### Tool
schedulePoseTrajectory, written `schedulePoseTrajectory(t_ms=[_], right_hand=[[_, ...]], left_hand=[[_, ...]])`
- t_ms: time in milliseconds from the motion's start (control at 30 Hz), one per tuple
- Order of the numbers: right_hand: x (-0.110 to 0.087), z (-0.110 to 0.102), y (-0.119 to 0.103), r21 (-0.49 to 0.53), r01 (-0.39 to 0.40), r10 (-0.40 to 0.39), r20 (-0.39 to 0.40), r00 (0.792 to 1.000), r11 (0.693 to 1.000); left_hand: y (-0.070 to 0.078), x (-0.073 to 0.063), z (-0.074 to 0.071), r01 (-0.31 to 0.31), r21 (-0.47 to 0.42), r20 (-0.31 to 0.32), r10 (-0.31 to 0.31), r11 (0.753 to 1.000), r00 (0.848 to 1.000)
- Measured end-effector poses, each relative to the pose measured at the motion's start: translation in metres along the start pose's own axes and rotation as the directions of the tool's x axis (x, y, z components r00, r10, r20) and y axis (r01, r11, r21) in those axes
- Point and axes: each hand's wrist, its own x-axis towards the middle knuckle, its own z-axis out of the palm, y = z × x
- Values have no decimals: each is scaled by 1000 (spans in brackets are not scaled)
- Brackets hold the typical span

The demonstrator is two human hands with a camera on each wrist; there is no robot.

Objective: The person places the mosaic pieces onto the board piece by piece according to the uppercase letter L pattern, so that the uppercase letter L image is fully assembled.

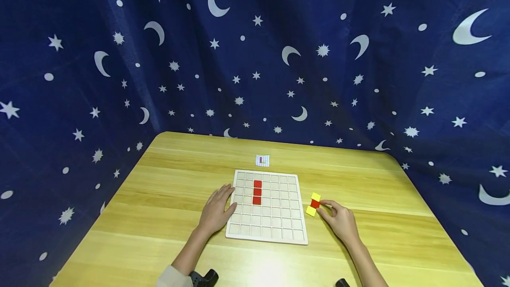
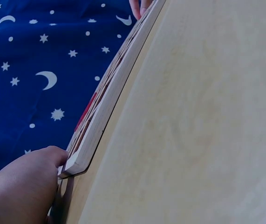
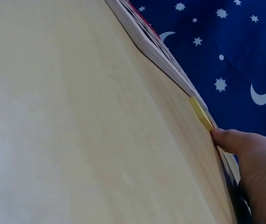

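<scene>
A white gridded board (image 1: 277, 223) lies on the table, with a column of 3 red square tiles (image 1: 257, 192) in its upper left part. My left hand (image 1: 215, 211) rests at the board's left edge, fingers relaxed and thumb touching the frame. To the right of the board, my right hand (image 1: 341, 223) pinches a loose red tile (image 1: 314, 204) between thumb and forefinger. One yellow tile (image 1: 316, 196) lies just beyond that red tile and another yellow tile (image 1: 311, 211) just nearer. In the right wrist view the thumb (image 3: 226, 140) is close beside a yellow tile (image 3: 201, 114).
Behind the board lies a small printed grid card (image 1: 262, 160) with a coloured pattern. The wooden table (image 1: 159, 203) reaches back to a dark blue curtain (image 1: 263, 56) with moons and stars, which also hangs along both sides.
</scene>
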Motion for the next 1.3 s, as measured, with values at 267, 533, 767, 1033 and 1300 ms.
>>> schedulePoseTrajectory(t_ms=[267, 533, 767, 1033, 1300], right_hand=[[2, -2, 0, 40, 14, -9, -108, 994, 999], [0, 15, -24, 133, 186, -172, -111, 979, 973], [-2, 40, -68, 198, 288, -293, -3, 956, 937], [5, 64, -105, 229, 302, -326, 74, 943, 926], [10, 77, -124, 221, 243, -277, 136, 951, 945]], left_hand=[[-1, 0, -1, 0, 1, 1, 0, 1000, 1000], [-3, 0, -2, 8, 11, 3, -8, 1000, 1000], [-2, -1, -2, 7, 1, 3, -7, 1000, 1000], [-1, -1, -1, 7, -5, 3, -7, 1000, 1000], [-1, -1, 0, -13, 8, -3, 13, 1000, 1000]])
